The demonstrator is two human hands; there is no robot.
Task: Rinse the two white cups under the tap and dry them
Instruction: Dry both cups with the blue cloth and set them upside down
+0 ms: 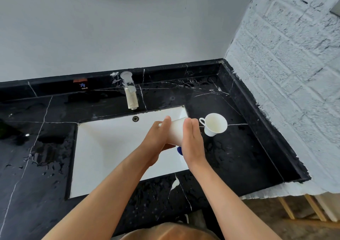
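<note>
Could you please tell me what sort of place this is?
Probably a bathroom or washroom vanity: a white rectangular undermount sink set in a black marble countertop, with a chrome single-lever tap behind it.

Wet black marble counter [230,157] meets a white brick wall [287,74].
</note>
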